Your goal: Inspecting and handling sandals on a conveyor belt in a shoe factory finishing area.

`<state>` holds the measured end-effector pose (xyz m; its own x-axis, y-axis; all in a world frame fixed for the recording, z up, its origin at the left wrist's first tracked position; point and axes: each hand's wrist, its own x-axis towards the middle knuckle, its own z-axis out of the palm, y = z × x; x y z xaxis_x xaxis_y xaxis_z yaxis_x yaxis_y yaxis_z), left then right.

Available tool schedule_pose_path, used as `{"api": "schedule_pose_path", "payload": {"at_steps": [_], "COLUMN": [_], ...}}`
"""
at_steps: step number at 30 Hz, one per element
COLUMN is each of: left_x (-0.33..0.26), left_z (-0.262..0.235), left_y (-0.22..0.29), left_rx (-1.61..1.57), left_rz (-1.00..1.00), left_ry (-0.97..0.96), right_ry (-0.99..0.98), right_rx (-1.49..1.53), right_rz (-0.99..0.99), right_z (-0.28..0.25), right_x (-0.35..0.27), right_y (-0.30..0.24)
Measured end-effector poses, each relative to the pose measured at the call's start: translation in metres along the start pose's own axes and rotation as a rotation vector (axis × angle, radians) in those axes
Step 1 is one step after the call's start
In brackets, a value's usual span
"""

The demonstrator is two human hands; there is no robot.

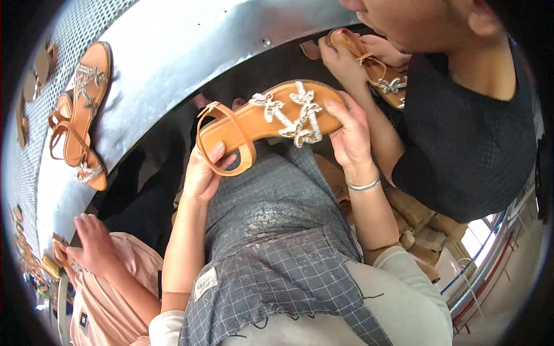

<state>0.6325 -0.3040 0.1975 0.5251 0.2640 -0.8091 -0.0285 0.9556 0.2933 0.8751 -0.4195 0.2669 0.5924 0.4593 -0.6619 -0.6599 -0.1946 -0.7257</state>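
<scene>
Between my two hands is a tan sandal [231, 131] with silvery jewelled straps across its toe end and a thin ankle strap at the heel. My left hand [203, 173] grips the heel end, its thumb on the insole inside the ankle strap. At the toe end my right hand [353, 130] is closed round the edge, thumb on top and fingers underneath, partly hidden. A metal bangle circles my right wrist. The sandal is held above my checked apron [265, 202], insole facing up.
On the metal table [173, 46] at the left lie more tan sandals [92, 86], beside a perforated belt [63, 29]. A co-worker in black [467, 132] at the right holds a similar sandal [346, 43]. Another person's hand [95, 245] is at lower left. Tan pieces [427, 239] are piled at right.
</scene>
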Motion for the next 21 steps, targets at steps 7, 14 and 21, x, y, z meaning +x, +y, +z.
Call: {"api": "schedule_pose_path", "payload": {"at_steps": [7,14,21], "left_x": [0.008,0.007,0.003], "left_z": [0.001,0.007,0.007], "left_y": [0.005,0.006,0.005], "left_rx": [0.018,0.020,0.020], "left_rz": [0.003,-0.003,0.033], "left_ry": [-0.050,-0.046,-0.066], "right_ry": [-0.074,-0.069,-0.082], "right_rx": [-0.225,-0.265,-0.265], "right_rz": [-0.022,-0.005,0.018], "right_z": [-0.003,0.001,-0.005], "right_x": [0.015,0.021,0.029], "right_y": [-0.017,-0.018,-0.013]}}
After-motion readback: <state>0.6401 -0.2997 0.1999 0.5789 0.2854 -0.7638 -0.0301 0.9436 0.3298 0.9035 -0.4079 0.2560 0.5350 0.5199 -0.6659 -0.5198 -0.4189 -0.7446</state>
